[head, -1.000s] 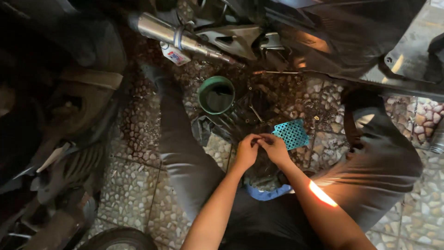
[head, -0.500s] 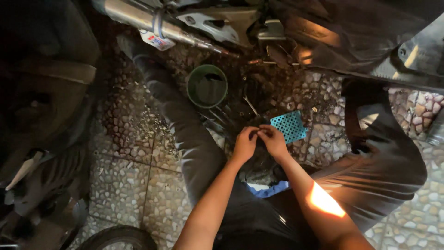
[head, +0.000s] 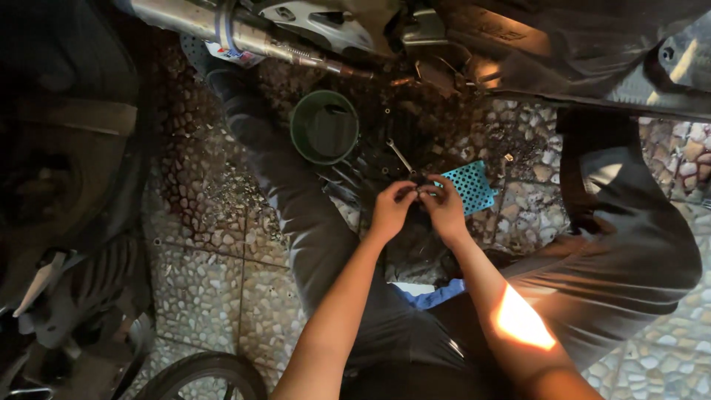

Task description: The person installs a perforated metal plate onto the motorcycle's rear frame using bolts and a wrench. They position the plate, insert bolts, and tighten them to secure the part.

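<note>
Down between the person's spread knees, the left hand (head: 391, 210) and the right hand (head: 444, 207) meet fingertip to fingertip over the pebble-patterned tile floor (head: 207, 296). Pinched between them is a small dark part (head: 419, 192), too small and too shadowed to tell its shape; both hands have their fingers curled in on it, the left from the left side, the right from the right, so it sits right at the point where the two thumbs and forefingers come together. The part is held above the floor, just left of a blue perforated tray (head: 468, 187), whose near corner lies under the right hand's knuckles.

Counting what lies about: one blue tray; one round green tub (head: 324, 127) standing on the floor well above the left hand; one slim metal wrench (head: 400, 155) lying at a slant between the tub and the tray; one chrome exhaust pipe (head: 222, 22) running across the top edge. A few tiny bolts or nuts are scattered on the dark, oily patch near the wrench, too small to count surely. One blue cloth (head: 437, 295) shows below the forearms, and one tyre (head: 200, 374) curves in at the bottom edge.
</note>
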